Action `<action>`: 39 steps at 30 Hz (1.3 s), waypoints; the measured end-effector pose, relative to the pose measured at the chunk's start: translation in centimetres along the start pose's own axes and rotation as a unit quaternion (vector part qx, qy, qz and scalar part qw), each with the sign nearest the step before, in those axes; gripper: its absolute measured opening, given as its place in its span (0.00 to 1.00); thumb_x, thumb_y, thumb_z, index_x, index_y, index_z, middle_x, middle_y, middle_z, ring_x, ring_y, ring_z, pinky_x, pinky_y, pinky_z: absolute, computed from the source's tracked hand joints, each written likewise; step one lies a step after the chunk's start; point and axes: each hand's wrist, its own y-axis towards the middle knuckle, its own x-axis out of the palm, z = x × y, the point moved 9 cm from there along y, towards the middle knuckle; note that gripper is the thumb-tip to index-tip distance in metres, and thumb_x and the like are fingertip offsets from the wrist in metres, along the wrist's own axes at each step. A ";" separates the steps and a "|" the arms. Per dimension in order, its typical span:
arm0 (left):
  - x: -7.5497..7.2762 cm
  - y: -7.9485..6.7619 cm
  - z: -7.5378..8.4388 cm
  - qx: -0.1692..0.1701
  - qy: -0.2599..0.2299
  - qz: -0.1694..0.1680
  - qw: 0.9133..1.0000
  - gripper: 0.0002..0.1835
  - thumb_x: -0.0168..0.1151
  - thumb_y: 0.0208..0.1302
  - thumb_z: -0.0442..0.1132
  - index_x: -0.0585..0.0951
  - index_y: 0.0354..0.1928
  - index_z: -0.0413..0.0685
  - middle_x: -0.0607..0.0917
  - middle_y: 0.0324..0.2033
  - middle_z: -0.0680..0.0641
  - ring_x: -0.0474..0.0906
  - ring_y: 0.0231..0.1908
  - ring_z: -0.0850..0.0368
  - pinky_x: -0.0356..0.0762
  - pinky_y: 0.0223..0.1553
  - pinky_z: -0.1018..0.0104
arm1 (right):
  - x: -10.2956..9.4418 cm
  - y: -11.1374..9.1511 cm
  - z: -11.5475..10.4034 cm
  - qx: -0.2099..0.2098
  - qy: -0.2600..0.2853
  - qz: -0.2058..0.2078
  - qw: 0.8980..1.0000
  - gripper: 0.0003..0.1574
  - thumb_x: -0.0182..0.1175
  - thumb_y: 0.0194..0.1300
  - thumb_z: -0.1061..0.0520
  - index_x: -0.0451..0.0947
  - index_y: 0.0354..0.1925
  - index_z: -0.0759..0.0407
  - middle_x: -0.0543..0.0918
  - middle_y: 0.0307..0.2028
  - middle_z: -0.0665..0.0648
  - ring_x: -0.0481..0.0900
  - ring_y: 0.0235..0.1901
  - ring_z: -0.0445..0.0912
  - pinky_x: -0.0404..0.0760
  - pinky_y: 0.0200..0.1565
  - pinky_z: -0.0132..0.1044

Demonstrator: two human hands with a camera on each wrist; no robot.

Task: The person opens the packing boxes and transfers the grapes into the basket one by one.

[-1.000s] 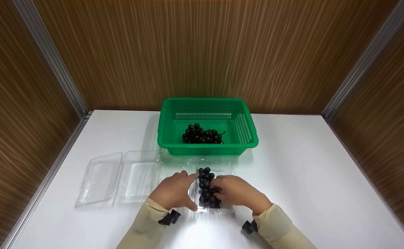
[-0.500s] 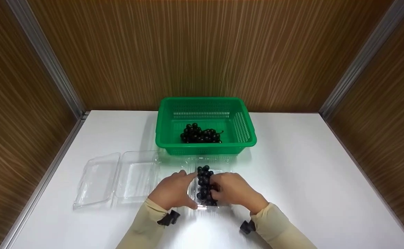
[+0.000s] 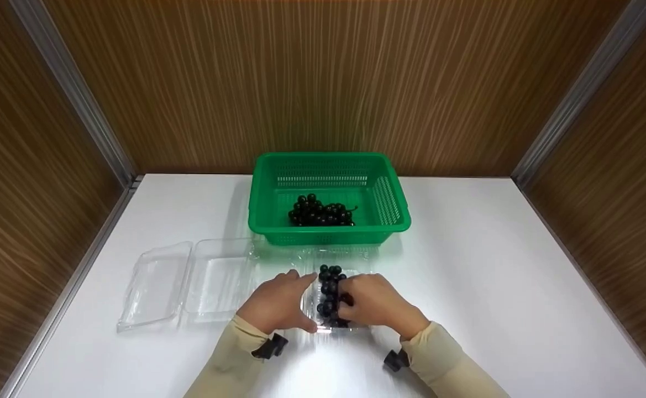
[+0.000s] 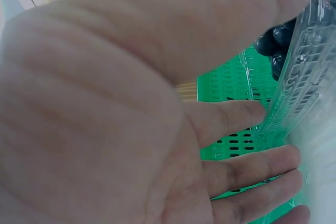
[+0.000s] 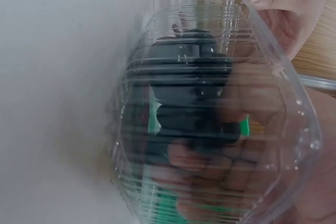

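A bunch of dark grapes [image 3: 329, 288] lies in a clear plastic clamshell box [image 5: 310, 116] in front of the basket. My right hand [image 3: 375, 301] reaches into the box from the right with curled fingers and grips the bunch. Seen through the box wall in the right wrist view, the fingers [image 5: 233, 169] lie against the grapes; the fingertips are partly hidden. My left hand [image 3: 278, 303] is at the box's left side, thumb and fingers spread and fairly straight, fingertips right at the edge. In the left wrist view its fingers [image 4: 252, 169] extend beside the clear wall.
Behind the box stands a green plastic basket [image 3: 331, 229] holding more dark grapes [image 3: 320, 214]. To the left another clear clamshell box [image 3: 159, 287] lies opened flat on the white table [image 3: 483, 265]. Wood-grain panels [image 3: 323, 83] enclose the back and sides.
My right hand has shifted slightly, its fingers deeper among the grapes. The bunch has moved a little inside the box. My left hand has stayed in place.
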 end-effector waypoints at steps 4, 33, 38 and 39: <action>0.0 0.1 0.0 -0.001 0.002 -0.003 1.000 0.54 0.85 0.45 0.52 0.71 0.74 0.44 0.75 0.65 0.29 0.75 0.63 0.33 0.77 0.58 0.40 | -0.1 0.1 -0.1 0.001 -0.001 0.004 1.000 0.09 0.67 0.53 0.54 0.74 0.24 0.49 0.74 0.19 0.42 0.68 0.20 0.38 0.72 0.24 0.37; -0.5 -0.3 0.0 -0.010 -0.013 0.003 1.000 0.51 0.85 0.46 0.50 0.73 0.73 0.42 0.78 0.62 0.31 0.75 0.62 0.33 0.77 0.58 0.39 | -1.1 0.3 0.1 -0.006 0.033 0.061 0.998 0.06 0.67 0.51 0.57 0.78 0.29 0.51 0.74 0.21 0.42 0.66 0.21 0.37 0.68 0.24 0.33; -0.5 -0.3 0.0 -0.004 -0.004 0.010 1.000 0.49 0.84 0.47 0.51 0.74 0.71 0.41 0.79 0.61 0.32 0.76 0.61 0.34 0.78 0.57 0.40 | -1.9 0.2 0.2 0.005 0.041 0.075 0.996 0.05 0.66 0.50 0.57 0.79 0.28 0.52 0.75 0.22 0.42 0.67 0.22 0.37 0.71 0.26 0.34; -0.5 -0.3 0.0 -0.003 -0.001 0.011 1.000 0.48 0.84 0.47 0.51 0.75 0.71 0.41 0.79 0.61 0.32 0.77 0.60 0.34 0.78 0.56 0.40 | -2.1 0.2 0.2 0.009 0.044 0.078 0.996 0.05 0.66 0.50 0.57 0.79 0.27 0.52 0.75 0.22 0.42 0.67 0.23 0.38 0.71 0.26 0.34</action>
